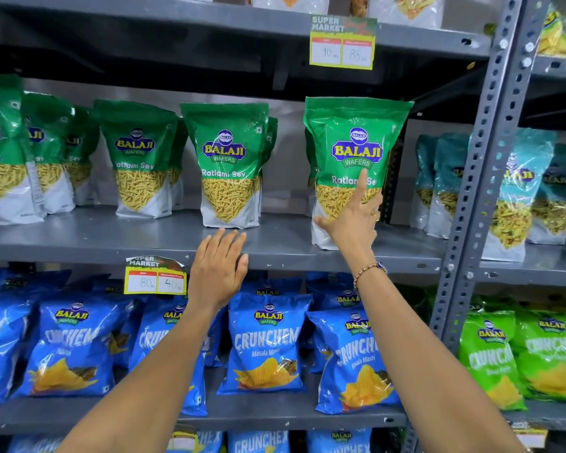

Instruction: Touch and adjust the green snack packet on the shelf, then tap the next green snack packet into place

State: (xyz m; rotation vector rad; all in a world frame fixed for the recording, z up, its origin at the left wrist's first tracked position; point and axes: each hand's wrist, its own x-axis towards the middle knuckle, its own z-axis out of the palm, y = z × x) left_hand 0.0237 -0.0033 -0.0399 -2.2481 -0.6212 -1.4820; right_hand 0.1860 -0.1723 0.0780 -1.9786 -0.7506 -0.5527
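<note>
Ratlami Sev pouch [353, 148] is being kept upright at the front edge of the grey middle shelf [111, 237], its long axis vertical, well apart from the next green pouch [226, 165] to its left. The right hand [353, 220] is being pressed against the pouch's lower front panel: the forefinger is being extended up across the printed name, the thumb is being spread out to the left, and nothing is being gripped. The pouch is thus lying directly ahead of and above this hand. The left hand [218, 273] is being held flat and spread, fingers straight, at the shelf edge just below the neighbouring pouch, holding nothing. The right hand is being judged the nearer. Blue Crunchem bags [265, 344] are being displayed on the shelf below.
</note>
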